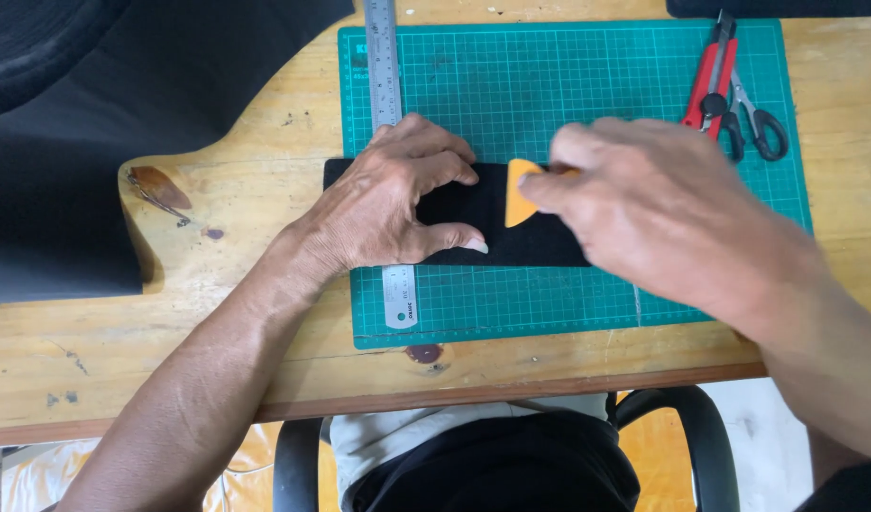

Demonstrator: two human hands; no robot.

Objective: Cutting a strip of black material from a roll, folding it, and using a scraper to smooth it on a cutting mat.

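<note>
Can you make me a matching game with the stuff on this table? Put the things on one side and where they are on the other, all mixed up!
Things:
1. orange chalk piece
2. steel ruler
3. red-handled pliers
4. black fabric strip

Places:
A. under the left hand, lying across the green cutting mat
B. pinched in the right hand
C. top right corner of the mat, beside small snips
D. upright along the mat's left edge

Pairs: 1-B, 2-D, 3-C, 4-A
</note>
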